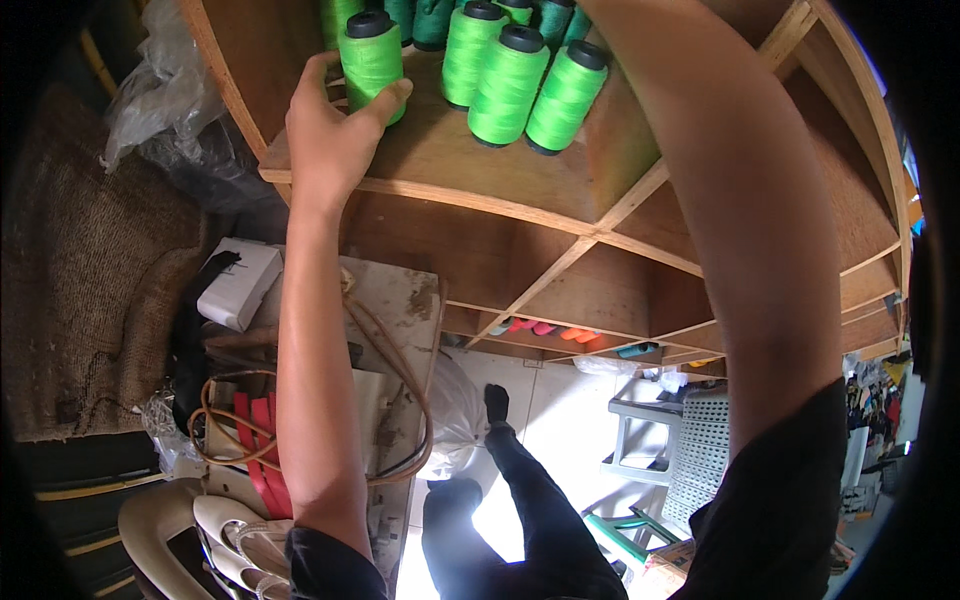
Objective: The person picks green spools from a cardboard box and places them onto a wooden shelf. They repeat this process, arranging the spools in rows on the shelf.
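My left hand [335, 135] is closed round a bright green thread spool [372, 68] with a black top, its thumb on the right side and its fingers partly hidden behind. The spool stands upright at the left of a wooden shelf compartment [440, 165]. To its right are more bright green thread spools [508, 95], upright or slightly tilted, with darker green spools [433, 22] behind them. My right forearm [750, 190] reaches up past the top edge, so the right hand is out of the picture.
Lower compartments hold pink and orange spools [578, 334]. Below my left arm is a worn bench [405, 290] with a white box [240, 283], a looped cord [420, 400] and red strips [262, 450]. A grey plastic chair [705, 440] stands at lower right. Clear plastic [165, 90] hangs at upper left.
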### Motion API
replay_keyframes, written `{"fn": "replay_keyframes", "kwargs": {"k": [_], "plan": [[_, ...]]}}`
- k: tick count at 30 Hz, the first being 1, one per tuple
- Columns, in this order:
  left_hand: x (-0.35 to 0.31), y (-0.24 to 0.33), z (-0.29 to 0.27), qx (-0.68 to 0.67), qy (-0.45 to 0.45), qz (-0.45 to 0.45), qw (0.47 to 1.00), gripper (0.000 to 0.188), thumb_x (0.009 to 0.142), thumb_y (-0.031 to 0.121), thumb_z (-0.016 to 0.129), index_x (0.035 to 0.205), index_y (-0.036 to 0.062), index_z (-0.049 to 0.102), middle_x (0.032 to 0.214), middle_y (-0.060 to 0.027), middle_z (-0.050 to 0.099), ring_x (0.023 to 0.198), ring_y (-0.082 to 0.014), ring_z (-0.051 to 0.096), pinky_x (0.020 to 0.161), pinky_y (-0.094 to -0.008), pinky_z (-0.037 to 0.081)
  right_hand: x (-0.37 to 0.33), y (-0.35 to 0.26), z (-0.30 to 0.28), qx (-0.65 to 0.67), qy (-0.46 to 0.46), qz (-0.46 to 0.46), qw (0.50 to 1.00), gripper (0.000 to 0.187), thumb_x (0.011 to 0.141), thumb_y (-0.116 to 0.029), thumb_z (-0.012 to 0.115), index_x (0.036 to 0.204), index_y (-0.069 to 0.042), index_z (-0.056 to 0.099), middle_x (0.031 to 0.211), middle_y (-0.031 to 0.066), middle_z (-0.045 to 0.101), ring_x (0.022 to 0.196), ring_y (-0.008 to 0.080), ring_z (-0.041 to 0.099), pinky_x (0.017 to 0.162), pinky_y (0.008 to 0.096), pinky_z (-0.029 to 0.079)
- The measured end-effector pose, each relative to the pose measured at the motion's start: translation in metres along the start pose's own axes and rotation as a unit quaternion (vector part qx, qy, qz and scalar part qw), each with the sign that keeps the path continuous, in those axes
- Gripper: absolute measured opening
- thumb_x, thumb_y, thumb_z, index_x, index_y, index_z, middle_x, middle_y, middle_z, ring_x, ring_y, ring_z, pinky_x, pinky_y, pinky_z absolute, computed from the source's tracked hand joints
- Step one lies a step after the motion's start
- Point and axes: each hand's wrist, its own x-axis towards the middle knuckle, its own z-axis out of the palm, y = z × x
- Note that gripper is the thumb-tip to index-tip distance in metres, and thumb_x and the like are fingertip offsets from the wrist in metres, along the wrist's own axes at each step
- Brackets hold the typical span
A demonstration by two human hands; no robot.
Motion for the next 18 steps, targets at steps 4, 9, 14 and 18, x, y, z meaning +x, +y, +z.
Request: {"fn": "replay_keyframes", "kwargs": {"k": [4, 9, 14, 18], "plan": [[-0.005, -0.010, -0.003, -0.071, -0.004, -0.003, 0.997, 0.060, 0.082, 0.024, 0.086, 0.124, -0.0076, 0.058, 0.104, -0.0193, 0.074, 0.097, -0.0236, 0.071, 0.086, -0.0354, 0.056, 0.006, -0.010, 0.003, -0.003, 0.013, -0.016, 1.000, 0.031, 0.080, -0.023, 0.073, 0.098, 0.002, 0.068, 0.101, 0.0159, 0.069, 0.084, 0.0274, 0.067, 0.068, 0.0414, 0.056], [-0.009, -0.013, 0.000, -0.024, -0.006, 0.069, 0.997, 0.056, 0.083, 0.024, 0.085, 0.122, -0.0070, 0.059, 0.102, -0.0198, 0.074, 0.095, -0.0263, 0.071, 0.086, -0.0375, 0.055, 0.017, -0.019, 0.010, 0.001, 0.025, -0.038, 0.999, 0.035, 0.079, -0.024, 0.076, 0.101, 0.002, 0.068, 0.103, 0.0160, 0.070, 0.087, 0.0278, 0.067, 0.069, 0.0416, 0.056], [-0.007, -0.015, -0.002, -0.002, -0.020, 0.084, 0.996, 0.056, 0.082, 0.027, 0.085, 0.120, -0.0063, 0.060, 0.103, -0.0219, 0.073, 0.096, -0.0340, 0.071, 0.087, -0.0410, 0.054, 0.026, -0.026, 0.011, 0.000, 0.033, -0.054, 0.998, 0.040, 0.078, -0.025, 0.078, 0.104, 0.003, 0.068, 0.105, 0.0162, 0.070, 0.089, 0.0282, 0.067, 0.071, 0.0419, 0.057], [-0.010, -0.017, -0.002, 0.076, 0.008, 0.129, 0.989, 0.056, 0.084, 0.027, 0.082, 0.122, -0.0056, 0.058, 0.103, -0.0237, 0.071, 0.100, -0.0390, 0.068, 0.086, -0.0439, 0.054, 0.031, -0.031, 0.014, -0.005, 0.039, -0.068, 0.997, 0.044, 0.077, -0.026, 0.081, 0.106, 0.003, 0.068, 0.107, 0.0163, 0.070, 0.091, 0.0286, 0.067, 0.073, 0.0420, 0.057]]}}
